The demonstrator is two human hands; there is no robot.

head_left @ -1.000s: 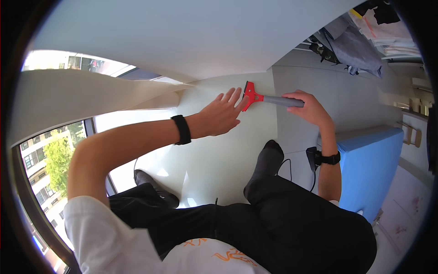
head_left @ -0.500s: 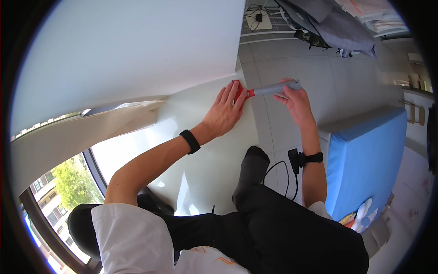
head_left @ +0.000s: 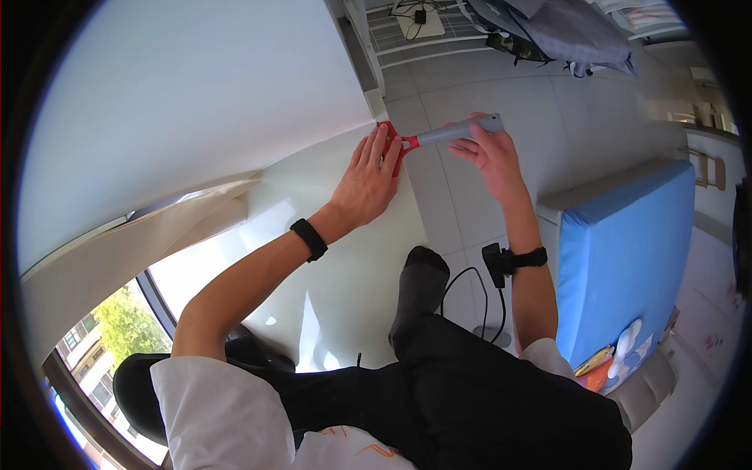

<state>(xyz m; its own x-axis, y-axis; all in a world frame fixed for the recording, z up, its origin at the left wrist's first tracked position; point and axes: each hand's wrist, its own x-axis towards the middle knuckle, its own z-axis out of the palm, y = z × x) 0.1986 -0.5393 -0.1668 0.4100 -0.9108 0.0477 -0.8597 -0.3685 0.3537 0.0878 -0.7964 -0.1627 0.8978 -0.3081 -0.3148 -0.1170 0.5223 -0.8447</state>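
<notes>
A hand tool with a long grey handle [head_left: 442, 134] and a red, frame-like head lies across the edge of a pale, glossy ledge [head_left: 345, 227]. My left hand [head_left: 366, 182] covers much of the red head [head_left: 398, 167], its fingers laid over it and its thumb hidden. Toward the free end of the handle, my right hand [head_left: 493, 157] holds it from beneath, with the fingers partly curled. What lies under the tool's head cannot be made out.
A large white panel [head_left: 211, 86] rises beyond my left hand. My socked foot [head_left: 423, 274] rests on the ledge. A black cable [head_left: 482, 294] hangs from the device on my right wrist. To the right stands a blue-covered block [head_left: 627, 258]; a white rack [head_left: 431, 47] is beyond.
The whole view has shifted, so the scene sits a little farther left and up. The tool and both hands keep nearly the same places, and more of the rack shows past the panel.
</notes>
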